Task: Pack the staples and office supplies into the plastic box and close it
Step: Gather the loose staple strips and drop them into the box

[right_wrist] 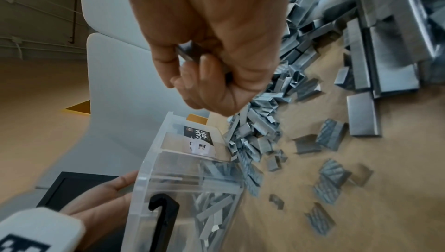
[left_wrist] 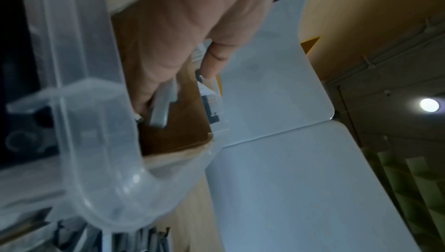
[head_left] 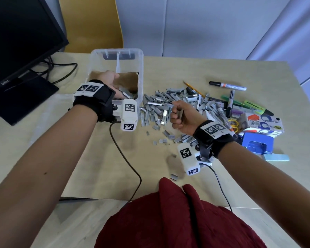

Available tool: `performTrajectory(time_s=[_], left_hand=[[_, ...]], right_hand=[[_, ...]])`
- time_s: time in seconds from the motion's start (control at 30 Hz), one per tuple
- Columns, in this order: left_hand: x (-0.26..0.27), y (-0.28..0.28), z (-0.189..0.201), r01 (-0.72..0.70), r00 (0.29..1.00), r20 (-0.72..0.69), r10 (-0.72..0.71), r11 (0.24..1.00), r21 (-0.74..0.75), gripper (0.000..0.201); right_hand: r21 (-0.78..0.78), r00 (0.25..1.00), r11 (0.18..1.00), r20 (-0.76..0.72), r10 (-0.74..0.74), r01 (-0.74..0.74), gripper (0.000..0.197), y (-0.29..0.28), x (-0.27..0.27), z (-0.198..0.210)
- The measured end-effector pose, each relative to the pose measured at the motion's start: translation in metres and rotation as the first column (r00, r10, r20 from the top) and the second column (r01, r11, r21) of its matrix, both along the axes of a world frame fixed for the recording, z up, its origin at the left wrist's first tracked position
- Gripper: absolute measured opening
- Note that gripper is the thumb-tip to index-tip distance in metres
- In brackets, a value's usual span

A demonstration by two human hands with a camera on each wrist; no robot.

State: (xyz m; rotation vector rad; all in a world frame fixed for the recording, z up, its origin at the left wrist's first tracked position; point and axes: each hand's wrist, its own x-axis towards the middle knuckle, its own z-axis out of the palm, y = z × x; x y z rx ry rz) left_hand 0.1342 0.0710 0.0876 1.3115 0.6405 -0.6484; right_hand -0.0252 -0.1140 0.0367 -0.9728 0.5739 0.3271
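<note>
The clear plastic box [head_left: 140,56] [left_wrist: 79,123] [right_wrist: 168,161] stands open at the table's back left, with brown cardboard [head_left: 127,80] and some grey staple strips inside. My left hand [head_left: 109,80] [left_wrist: 173,37] reaches down into it, fingers and thumb holding a few staple strips [left_wrist: 161,104]. Right of the box, a large pile of staple strips [head_left: 161,102] [right_wrist: 385,27] covers the table. My right hand [head_left: 179,113] [right_wrist: 211,47] hovers over the pile as a closed fist, gripping staple strips that show between its fingers.
Markers [head_left: 227,85], a green highlighter [head_left: 256,106], a pencil [head_left: 191,87], yellow scissors [head_left: 233,123], a tape carton [head_left: 263,122] and a blue hole punch [head_left: 256,143] lie at the right. A monitor [head_left: 16,42] stands at the left, with cables trailing.
</note>
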Motion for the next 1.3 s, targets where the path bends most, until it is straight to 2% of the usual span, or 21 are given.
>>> performTrajectory(time_s=[0.1,0.17,0.27,0.37,0.47,0.57,0.63,0.77,0.9,1.03,1.1,1.2,1.3], left_hand=[[-0.003,-0.004,0.001,0.157,0.987,0.002,-0.158,0.981,0.11,0.046],[-0.01,-0.006,0.007,0.238,0.969,0.032,-0.245,0.962,0.132,0.046],[-0.014,-0.003,0.011,0.272,0.948,0.13,-0.291,0.951,0.148,0.034],[-0.009,0.011,0.016,0.19,0.931,0.262,-0.255,0.949,0.25,0.02],[0.0,0.03,0.018,0.039,0.896,0.391,-0.21,0.915,0.401,0.019],[0.007,0.052,0.011,-0.122,0.84,0.473,-0.264,0.759,0.64,0.027],[0.006,0.066,0.001,-0.154,0.827,0.472,-0.306,0.685,0.712,0.032],[-0.006,0.077,-0.018,-0.086,0.831,0.449,-0.327,0.722,0.686,0.043],[-0.015,0.073,-0.025,-0.134,0.835,0.49,-0.249,0.773,0.62,0.042],[-0.015,0.072,-0.028,-0.167,0.826,0.515,-0.231,0.771,0.614,0.041],[-0.014,0.072,-0.029,-0.164,0.819,0.517,-0.249,0.762,0.627,0.041],[-0.014,0.072,-0.027,-0.142,0.828,0.484,-0.283,0.73,0.669,0.042],[-0.015,0.069,-0.021,-0.134,0.798,0.472,-0.375,0.654,0.745,0.044]], right_hand=[[0.008,1.0,1.0,-0.001,-0.01,0.01,0.036,0.004,0.003,0.005],[0.024,1.0,1.0,0.009,-0.011,0.011,0.034,0.008,0.006,0.009],[0.094,0.999,0.995,0.024,-0.024,0.022,0.03,0.018,0.015,0.022],[0.202,0.997,0.978,0.038,-0.065,0.056,0.027,0.032,0.03,0.04],[0.203,0.996,0.978,0.057,-0.067,0.054,0.028,0.049,0.05,0.056],[0.177,0.998,0.984,0.062,-0.029,0.017,0.027,0.067,0.07,0.069],[0.17,0.999,0.985,0.039,-0.026,0.019,0.022,0.079,0.083,0.075],[0.153,1.0,0.988,-0.014,-0.009,0.011,0.028,0.096,0.106,0.073],[0.115,0.998,0.993,-0.055,0.004,0.002,0.047,0.11,0.116,0.064],[0.042,0.997,0.997,-0.043,0.061,-0.059,0.062,0.115,0.117,0.056],[0.032,0.998,0.998,-0.026,0.061,-0.06,0.05,0.113,0.117,0.054],[0.004,0.997,0.997,0.014,0.079,-0.079,0.016,0.104,0.111,0.058],[-0.071,0.987,0.988,0.07,0.144,-0.139,0.013,0.087,0.096,0.065]])
